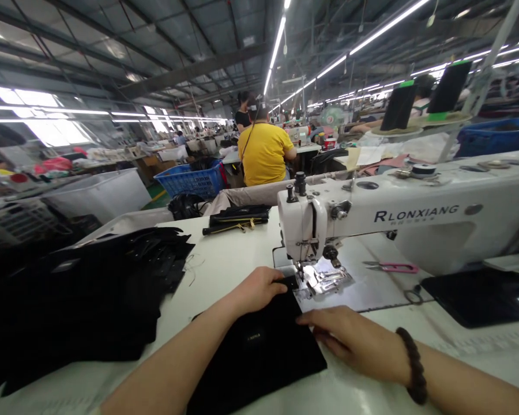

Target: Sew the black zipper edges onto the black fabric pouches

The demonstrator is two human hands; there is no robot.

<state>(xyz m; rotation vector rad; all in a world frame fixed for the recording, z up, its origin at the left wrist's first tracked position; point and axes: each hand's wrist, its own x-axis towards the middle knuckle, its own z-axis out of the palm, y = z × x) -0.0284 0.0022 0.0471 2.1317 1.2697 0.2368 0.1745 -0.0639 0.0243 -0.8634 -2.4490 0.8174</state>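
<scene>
A black fabric panel (259, 351) with a small metallic label lies on the white table, its far corner by the needle of a white sewing machine (305, 230). On that far corner my left hand (262, 288) is closed, fingers bent over the cloth just left of the presser foot. My right hand (350, 340), a dark bead bracelet at its wrist, pinches the panel's right edge between thumb and fingers. Some of its fingertips are hidden. The machine's lamp lights the metal guide (328, 279) beside the needle.
Many black pieces (99, 288) are stacked at left. Behind lie black zippered pieces (237, 219). Pink-handled thread snips (393, 267), scissors (414, 295) and a glossy black tablet-like object (480, 297) lie at right. A person in yellow (266, 153) sits ahead, near a blue basket (192, 180).
</scene>
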